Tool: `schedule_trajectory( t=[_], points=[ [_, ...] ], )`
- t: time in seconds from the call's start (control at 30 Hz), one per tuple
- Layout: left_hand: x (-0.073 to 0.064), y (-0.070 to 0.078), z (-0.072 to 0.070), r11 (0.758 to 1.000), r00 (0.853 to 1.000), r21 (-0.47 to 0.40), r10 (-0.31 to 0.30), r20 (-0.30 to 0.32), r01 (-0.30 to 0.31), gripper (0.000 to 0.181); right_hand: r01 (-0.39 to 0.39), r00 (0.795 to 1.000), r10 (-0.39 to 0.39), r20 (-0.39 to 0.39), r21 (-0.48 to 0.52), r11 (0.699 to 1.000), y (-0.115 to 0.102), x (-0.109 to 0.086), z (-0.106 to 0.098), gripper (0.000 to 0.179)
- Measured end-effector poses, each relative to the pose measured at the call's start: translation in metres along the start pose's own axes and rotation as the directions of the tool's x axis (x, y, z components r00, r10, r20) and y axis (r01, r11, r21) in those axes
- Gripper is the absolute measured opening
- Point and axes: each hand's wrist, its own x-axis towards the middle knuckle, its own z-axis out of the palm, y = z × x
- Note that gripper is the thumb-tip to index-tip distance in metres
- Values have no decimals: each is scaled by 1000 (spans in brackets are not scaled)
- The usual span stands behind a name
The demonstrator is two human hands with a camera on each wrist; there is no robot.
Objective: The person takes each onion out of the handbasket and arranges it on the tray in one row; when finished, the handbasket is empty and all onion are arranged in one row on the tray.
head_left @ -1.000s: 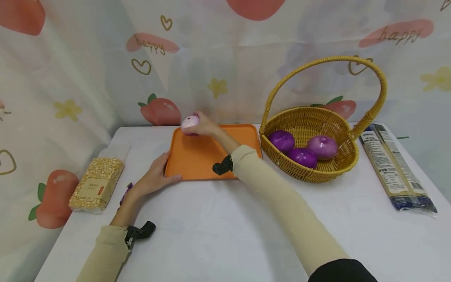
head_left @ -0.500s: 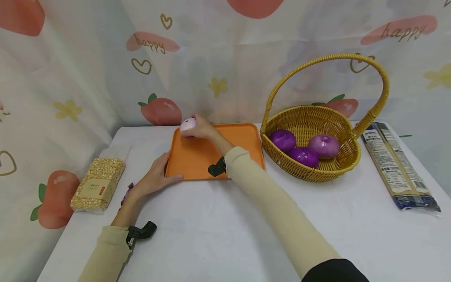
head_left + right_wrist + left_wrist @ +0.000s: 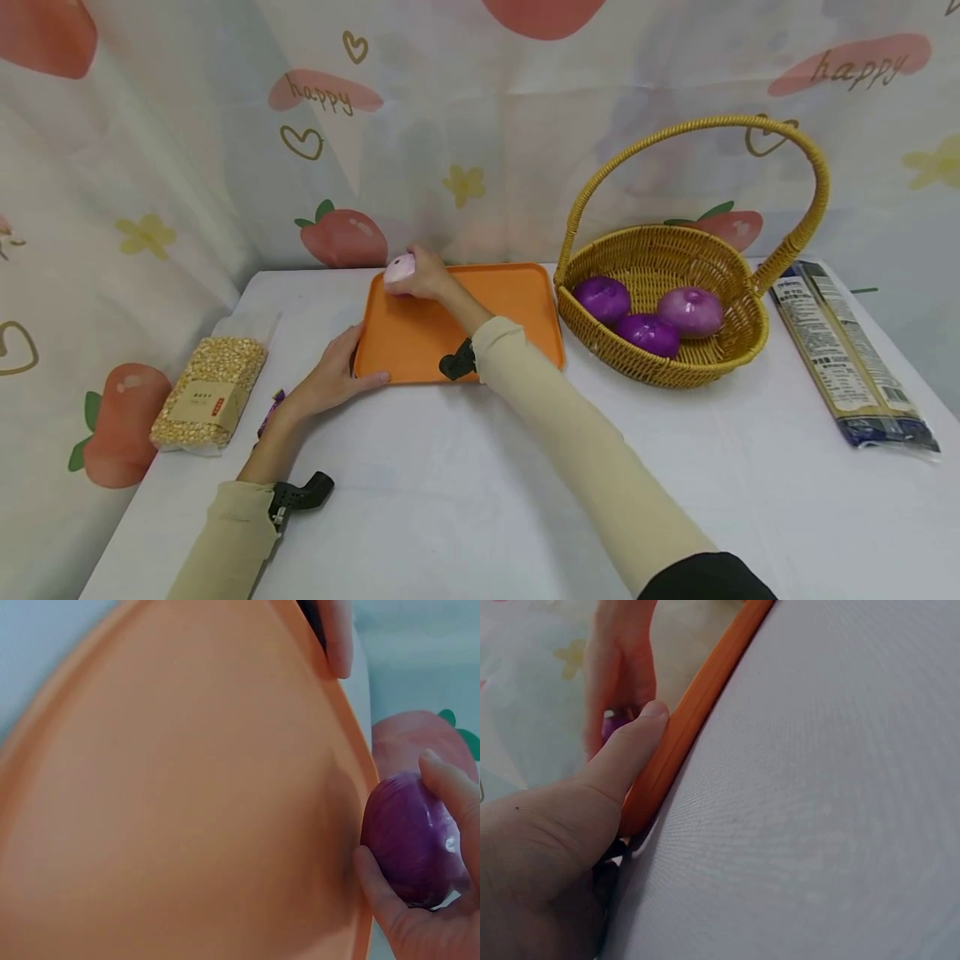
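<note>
My right hand [image 3: 427, 273] grips a purple onion [image 3: 412, 836] over the far left corner of the orange tray [image 3: 465, 333]. In the head view the onion looks pale pink and is partly hidden by the fingers; in the right wrist view it sits right at the tray's rim, between thumb and fingers. My left hand [image 3: 330, 375] holds the tray's near left corner, its thumb [image 3: 634, 742] along the front rim and its fingers along the left side. Most of those fingers are hidden in the left wrist view.
Right of the tray stands a yellow wicker basket [image 3: 727, 354] with a tall handle and 3 purple onions [image 3: 690, 312] inside. A bag of corn kernels [image 3: 210, 392] lies at left. A long flat packet [image 3: 847, 358] lies at far right. A small purple wrapper [image 3: 274, 407] shows beside the left wrist.
My right hand has moved slightly left and down with the onion, closer to the tray's far left corner. My left hand has kept its place on the tray.
</note>
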Motion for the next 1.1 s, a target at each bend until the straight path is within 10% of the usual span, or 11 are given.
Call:
schedule_trajectory(
  t=[0.43,0.7,1.1],
  points=[
    [1,-4,1,999,999,-16,44,-6,-44,95,-21,1000,20,-14,-46,999,3,-1,1,92],
    [2,-3,-1,999,999,15,35,-12,-35,98,182,964,-192,-181,-70,981,-17,-18,-41,69],
    [2,-2,2,1000,1000,5,11,-7,-11,99,253,966,-244,-82,126,959,-8,-63,-86,49]
  ],
)
